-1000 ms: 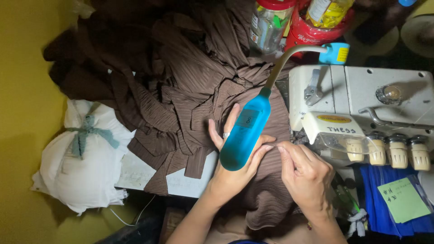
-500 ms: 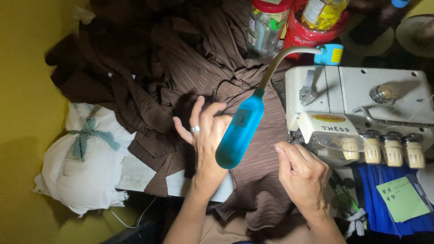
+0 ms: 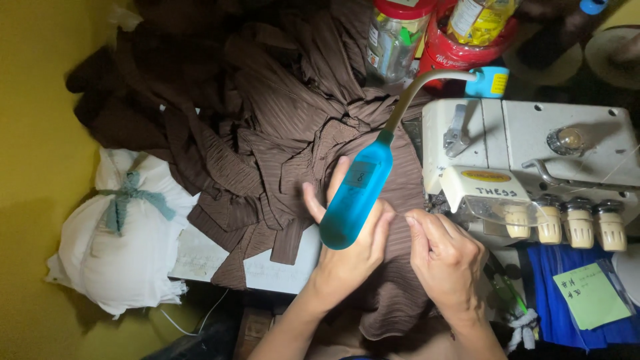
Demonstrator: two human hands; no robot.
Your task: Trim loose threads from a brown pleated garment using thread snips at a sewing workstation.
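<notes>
At lower centre of the frame, both hands rest on the brown pleated fabric [image 3: 293,127], which spreads from the upper left down to the bottom edge beside the white sewing machine [image 3: 533,147]. Left hand [image 3: 347,247] lies flat on the cloth, fingers spread, partly hidden under the blue gooseneck lamp [image 3: 357,197]. Right hand [image 3: 447,260] pinches a fabric edge near the machine. White tied bundle [image 3: 127,240] sits at left, apart.
</notes>
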